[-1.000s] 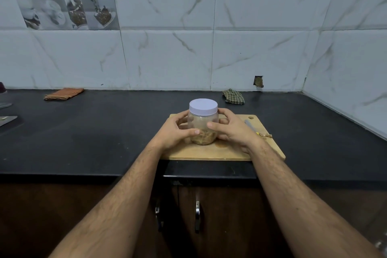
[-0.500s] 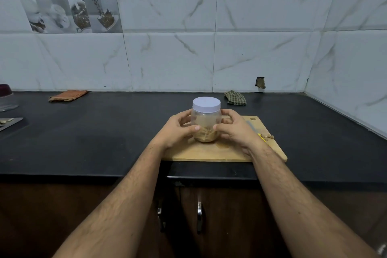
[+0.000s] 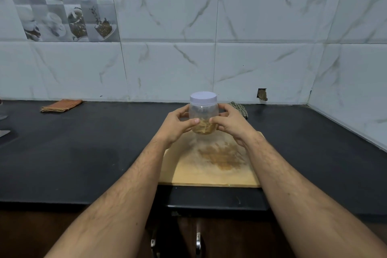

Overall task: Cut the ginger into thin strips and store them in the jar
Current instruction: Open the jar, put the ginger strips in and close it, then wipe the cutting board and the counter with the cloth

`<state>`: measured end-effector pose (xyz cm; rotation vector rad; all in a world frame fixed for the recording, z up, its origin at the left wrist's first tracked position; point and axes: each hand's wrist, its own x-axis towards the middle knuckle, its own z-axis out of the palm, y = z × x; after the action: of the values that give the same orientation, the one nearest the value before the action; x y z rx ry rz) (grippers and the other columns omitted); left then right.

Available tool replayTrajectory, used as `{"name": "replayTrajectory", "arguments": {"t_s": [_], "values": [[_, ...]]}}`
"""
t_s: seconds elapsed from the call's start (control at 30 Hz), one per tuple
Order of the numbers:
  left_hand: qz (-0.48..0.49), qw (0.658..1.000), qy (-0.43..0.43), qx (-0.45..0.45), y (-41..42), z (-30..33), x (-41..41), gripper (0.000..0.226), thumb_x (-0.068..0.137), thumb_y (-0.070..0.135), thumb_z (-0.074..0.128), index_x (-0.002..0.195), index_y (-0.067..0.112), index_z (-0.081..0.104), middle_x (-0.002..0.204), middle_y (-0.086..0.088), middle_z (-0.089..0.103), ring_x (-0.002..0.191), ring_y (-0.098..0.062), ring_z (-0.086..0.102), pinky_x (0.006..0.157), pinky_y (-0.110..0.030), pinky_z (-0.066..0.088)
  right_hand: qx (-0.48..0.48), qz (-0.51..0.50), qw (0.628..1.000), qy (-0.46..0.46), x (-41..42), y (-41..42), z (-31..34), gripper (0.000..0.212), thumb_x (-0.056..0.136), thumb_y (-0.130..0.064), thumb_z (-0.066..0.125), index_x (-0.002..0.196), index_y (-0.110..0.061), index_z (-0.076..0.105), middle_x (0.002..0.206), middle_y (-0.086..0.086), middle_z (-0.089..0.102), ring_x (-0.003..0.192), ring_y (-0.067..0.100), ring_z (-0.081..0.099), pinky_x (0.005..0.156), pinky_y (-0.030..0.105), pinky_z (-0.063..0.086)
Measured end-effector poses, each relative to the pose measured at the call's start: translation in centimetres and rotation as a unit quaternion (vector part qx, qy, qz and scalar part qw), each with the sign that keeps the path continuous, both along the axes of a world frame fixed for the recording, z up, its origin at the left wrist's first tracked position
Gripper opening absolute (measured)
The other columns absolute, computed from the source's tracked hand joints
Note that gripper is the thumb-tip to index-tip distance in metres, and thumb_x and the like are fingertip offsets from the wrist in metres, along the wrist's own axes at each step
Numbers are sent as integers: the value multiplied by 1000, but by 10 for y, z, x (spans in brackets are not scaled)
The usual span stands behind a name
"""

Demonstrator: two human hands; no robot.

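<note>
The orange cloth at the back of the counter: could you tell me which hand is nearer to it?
Left. The left hand grips the jar's near side to the cloth; the right hand grips its far side.

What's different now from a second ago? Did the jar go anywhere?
Yes. Both hands, left hand and right hand, have lifted the jar off the cutting board, baring a brownish stain where cutting was done. Unchanged: both hands grip the jar's sides, its lid is on, ginger strips lie inside, and the orange cloth hasn't moved.
</note>
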<state>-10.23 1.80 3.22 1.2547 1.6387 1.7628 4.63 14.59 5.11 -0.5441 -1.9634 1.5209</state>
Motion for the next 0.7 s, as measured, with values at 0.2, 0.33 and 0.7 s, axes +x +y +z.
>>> {"name": "replayTrajectory", "arguments": {"t_s": [0.2,0.33,0.7], "values": [[16,1000,7,-25,22,-5,-19,57,82,11,77,135,23,58,119,-7,64,112,-17,63,89,-34,58,1,-16,1000,-10,-17,20,-9,55,84,-1,69,135,-11,51,100,9,69,88,18,71,69,26,57],[30,999,23,-36,39,-13,-30,63,82,12,77,140,19,53,123,-4,62,110,-14,63,85,-33,59,-13,-24,999,-18,-29,31,-17,54,86,2,65,134,-13,46,107,10,68,92,20,70,69,27,59],[86,993,18,-79,113,-24,-77,63,80,13,79,138,17,54,123,-1,63,114,-18,60,92,-42,56,9,-52,996,-76,-91,98,-25,47,86,-6,65,129,-15,49,112,7,66,102,22,66,93,42,55]]}}
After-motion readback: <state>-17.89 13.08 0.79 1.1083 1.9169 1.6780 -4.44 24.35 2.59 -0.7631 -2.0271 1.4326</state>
